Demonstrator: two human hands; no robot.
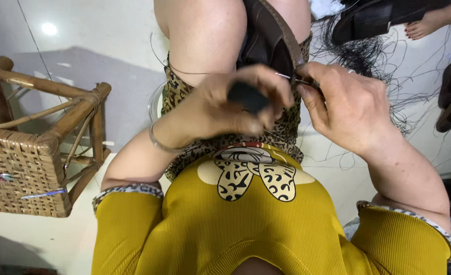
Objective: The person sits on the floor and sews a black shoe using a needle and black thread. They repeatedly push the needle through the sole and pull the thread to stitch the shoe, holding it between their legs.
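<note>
Pale tiled floor below, left hand grips a black tool handle, right hand pinches dark leather strap just beside.

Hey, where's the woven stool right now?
In the head view, the woven stool stands on the floor at the far left, beside the person's left arm, well clear of the left hand and right hand.

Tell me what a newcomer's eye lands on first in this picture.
First, the two hands at centre: the left hand grips a dark handle, while the right hand pinches a thin metal needle at a dark brown leather piece on the knee. Next, the mustard-yellow top below and the woven bamboo stool at left.
</note>
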